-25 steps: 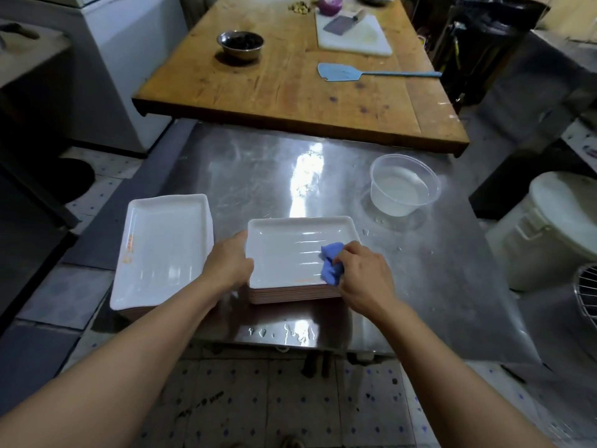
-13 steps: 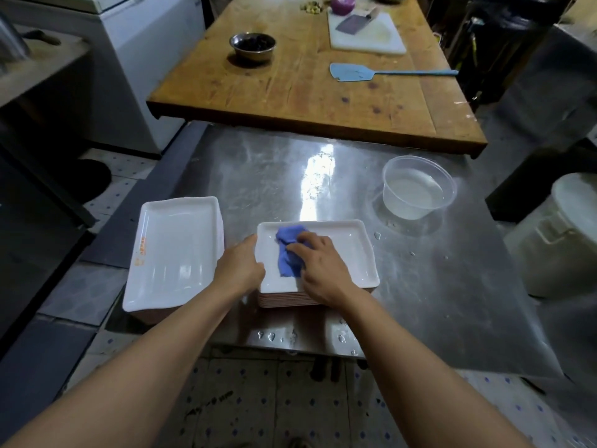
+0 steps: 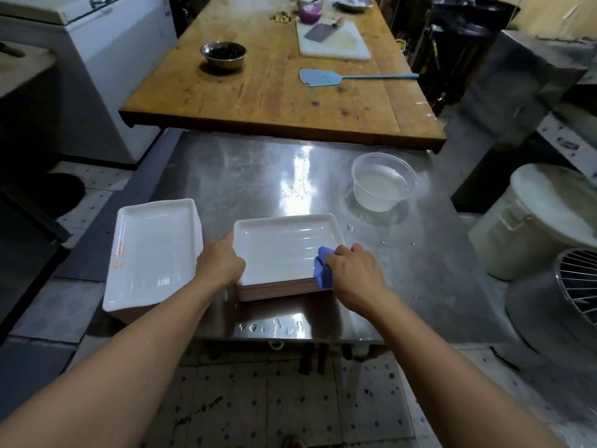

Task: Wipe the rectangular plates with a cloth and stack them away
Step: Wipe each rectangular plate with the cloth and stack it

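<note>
A stack of white rectangular plates [image 3: 277, 247] stands near the front edge of the steel table [image 3: 265, 176]. My left hand [image 3: 221, 265] grips the left edge of its top plate. My right hand [image 3: 353, 273] holds a blue cloth [image 3: 323, 271] bunched against the plate's near right corner, and wet streaks run across the plate. A second stack of white rectangular plates [image 3: 153, 250] sits to the left, overhanging the table's left edge, with orange marks along its left rim.
A clear plastic tub of water [image 3: 382, 181] stands at the table's right back. Behind is a wooden table [image 3: 258, 92] with a metal bowl [image 3: 223, 54], blue spatula [image 3: 323, 77] and cutting board [image 3: 332, 43]. A white bucket [image 3: 533, 218] and wire fan guard [image 3: 578, 286] stand at right.
My right hand has swept the blue cloth from the plate's left side back to its near right corner. My left hand stays on the plate's left edge.
</note>
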